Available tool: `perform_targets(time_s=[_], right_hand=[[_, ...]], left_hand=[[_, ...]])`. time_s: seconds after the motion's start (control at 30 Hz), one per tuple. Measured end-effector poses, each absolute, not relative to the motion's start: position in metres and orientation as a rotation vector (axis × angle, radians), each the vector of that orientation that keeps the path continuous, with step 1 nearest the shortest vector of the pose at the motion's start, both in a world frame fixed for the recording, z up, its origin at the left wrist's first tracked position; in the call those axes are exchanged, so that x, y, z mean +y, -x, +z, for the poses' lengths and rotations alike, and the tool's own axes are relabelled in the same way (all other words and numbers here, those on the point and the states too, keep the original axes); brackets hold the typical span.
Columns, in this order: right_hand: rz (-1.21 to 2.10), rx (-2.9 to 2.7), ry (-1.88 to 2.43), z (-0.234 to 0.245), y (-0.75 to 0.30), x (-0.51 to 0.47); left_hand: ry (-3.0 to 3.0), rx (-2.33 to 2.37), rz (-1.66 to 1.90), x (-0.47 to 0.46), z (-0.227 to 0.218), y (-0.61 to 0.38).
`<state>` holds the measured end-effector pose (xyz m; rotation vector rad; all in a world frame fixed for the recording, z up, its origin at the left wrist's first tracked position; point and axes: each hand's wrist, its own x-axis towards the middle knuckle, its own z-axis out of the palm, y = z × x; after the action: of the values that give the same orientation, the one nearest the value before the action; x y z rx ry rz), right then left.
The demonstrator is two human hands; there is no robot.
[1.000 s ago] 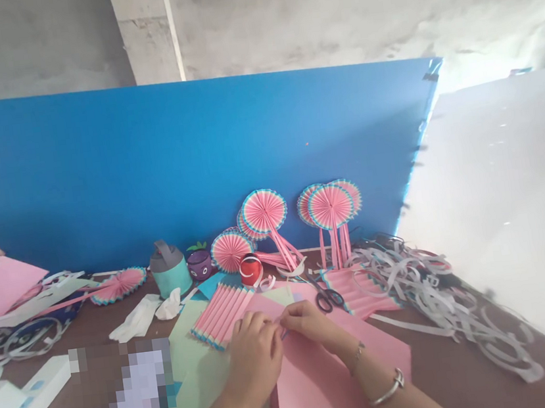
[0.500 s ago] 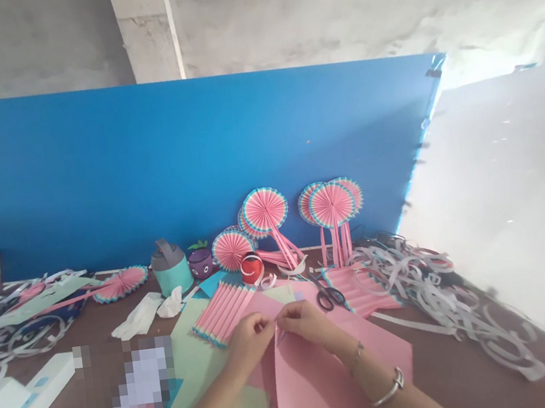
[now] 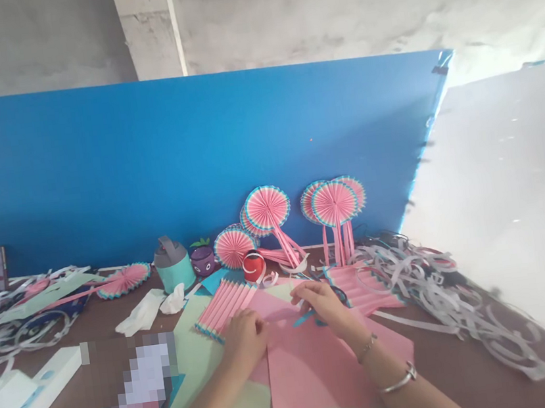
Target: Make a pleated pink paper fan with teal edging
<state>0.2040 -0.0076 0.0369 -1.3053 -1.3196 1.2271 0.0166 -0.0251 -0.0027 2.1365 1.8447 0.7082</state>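
A pink paper sheet (image 3: 323, 376) with a pale green and blue border along its near edge lies in front of me. By its far left corner my left hand (image 3: 246, 333) rests with curled fingers; what they hold, if anything, is hidden. Over the far part of the sheet is my right hand (image 3: 319, 304), its fingers bent. A thin blue piece (image 3: 304, 319) shows just under those fingers, too small to name. Beyond my left hand lies a pleated pink paper piece (image 3: 225, 306) with blue edges. Dark-handled scissors (image 3: 339, 295) are partly covered by my right hand.
Round pleated paper fans (image 3: 335, 203) lean against the blue panel (image 3: 148, 160). Tangled white strips (image 3: 424, 271) lie at right. A red tape roll (image 3: 254, 267), purple pot (image 3: 202, 260), teal container (image 3: 174, 269) and tissues (image 3: 141, 313) stand or lie behind. At left is a power strip (image 3: 51, 383).
My hands have come apart. The right hand has moved right, off the sheet's far left corner, while the left shifted slightly left. The sheet's left side, lifted before, now lies flatter.
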Motion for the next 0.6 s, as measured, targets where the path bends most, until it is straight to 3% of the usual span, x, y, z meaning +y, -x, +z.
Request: perform_targets(time_s=[0.2,0.33,0.47,0.6], right_hand=[[1.154,-1.296,1.298,0.032,-0.221,0.002],[0.806,-0.824,1.181,0.035,-0.247,0.012],[0.617,-0.691,1.129,0.045,-0.269,0.017],[0.649,-0.794,1.144,0.042,-0.254,0.014]], left_hand=[[-2.237,1.875,0.586,-0.028,0.002,-0.018],[-2.280,1.912,0.539,-0.028,0.003,-0.018],[-2.250,1.917,0.583,-0.029,0.005,-0.018],[-2.089,1.830,0.702,-0.029,0.005,-0.018]])
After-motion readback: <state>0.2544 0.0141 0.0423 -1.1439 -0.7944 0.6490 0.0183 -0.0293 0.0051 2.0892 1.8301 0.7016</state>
